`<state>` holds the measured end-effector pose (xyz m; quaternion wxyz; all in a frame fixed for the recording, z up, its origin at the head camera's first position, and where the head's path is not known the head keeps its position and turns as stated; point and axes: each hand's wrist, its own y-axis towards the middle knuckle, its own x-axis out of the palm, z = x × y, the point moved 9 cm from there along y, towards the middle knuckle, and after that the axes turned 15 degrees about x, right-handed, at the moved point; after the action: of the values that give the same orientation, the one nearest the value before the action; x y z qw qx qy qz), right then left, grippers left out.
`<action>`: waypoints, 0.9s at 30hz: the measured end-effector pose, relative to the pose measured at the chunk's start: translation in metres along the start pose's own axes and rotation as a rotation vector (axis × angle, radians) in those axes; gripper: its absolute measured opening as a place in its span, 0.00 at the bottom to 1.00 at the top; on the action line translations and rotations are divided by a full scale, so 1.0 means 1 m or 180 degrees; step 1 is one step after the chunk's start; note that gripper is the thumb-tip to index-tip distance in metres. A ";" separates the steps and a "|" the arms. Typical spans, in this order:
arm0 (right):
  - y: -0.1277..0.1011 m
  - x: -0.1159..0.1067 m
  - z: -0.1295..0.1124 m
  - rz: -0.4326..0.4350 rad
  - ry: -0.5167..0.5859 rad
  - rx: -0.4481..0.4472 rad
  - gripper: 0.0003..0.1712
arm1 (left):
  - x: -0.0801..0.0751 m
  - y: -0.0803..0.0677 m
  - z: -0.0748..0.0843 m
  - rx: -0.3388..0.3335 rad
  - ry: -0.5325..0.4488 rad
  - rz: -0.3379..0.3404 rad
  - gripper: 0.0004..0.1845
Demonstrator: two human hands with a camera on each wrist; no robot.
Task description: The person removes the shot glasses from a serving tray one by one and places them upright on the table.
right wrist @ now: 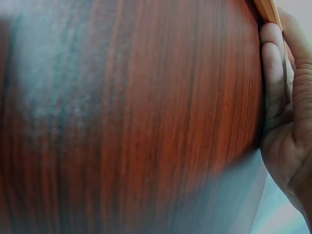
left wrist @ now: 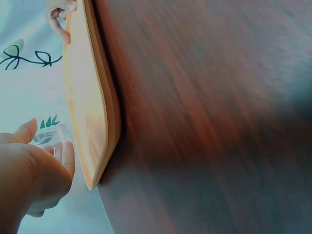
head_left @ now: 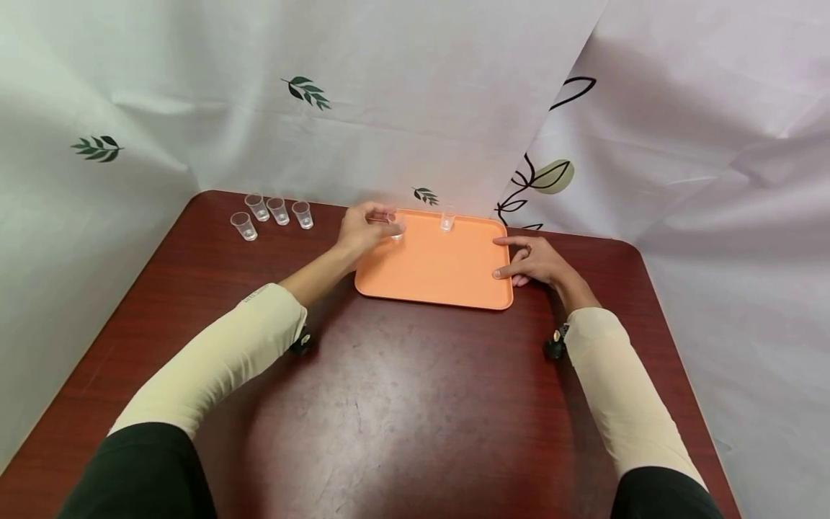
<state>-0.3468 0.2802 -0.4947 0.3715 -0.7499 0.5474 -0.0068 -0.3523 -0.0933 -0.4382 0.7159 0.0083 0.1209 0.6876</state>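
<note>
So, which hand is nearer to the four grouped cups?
Left. The left hand is right of the four cups, at the far left corner of the tray; the right hand is farther right, at its right edge.

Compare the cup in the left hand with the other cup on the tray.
The left cup sits between the left hand's thumb and fingers; the right cup stands with no hand on it. The left cup is by the tray's far left corner, the right cup near the middle of its far edge. Both are clear.
</note>
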 end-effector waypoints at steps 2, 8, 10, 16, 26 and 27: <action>-0.001 0.000 0.000 -0.0001 0.0011 -0.0010 0.51 | -0.001 -0.004 -0.001 -0.0031 -0.0062 -0.0031 0.25; 0.000 0.000 0.002 -0.0010 0.0005 -0.0001 0.50 | -0.011 -0.015 -0.005 -0.0033 -0.0100 -0.0058 0.25; 0.001 0.000 0.003 -0.0015 0.0019 0.0014 0.50 | -0.016 -0.018 -0.008 -0.0056 -0.0080 -0.0037 0.25; 0.000 0.000 0.001 0.0003 0.0001 -0.0010 0.50 | -0.030 -0.023 -0.010 -0.0079 -0.0062 -0.0004 0.25; -0.004 0.001 -0.002 -0.0035 0.0002 -0.0017 0.50 | -0.050 -0.027 -0.010 -0.0033 -0.0084 0.0090 0.27; -0.004 0.001 -0.001 -0.0032 -0.0003 -0.0018 0.50 | -0.052 -0.028 -0.010 -0.0040 -0.0079 0.0099 0.26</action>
<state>-0.3440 0.2788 -0.4920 0.3696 -0.7536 0.5435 -0.0069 -0.3280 -0.1477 -0.4448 0.7066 0.0143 0.1077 0.6992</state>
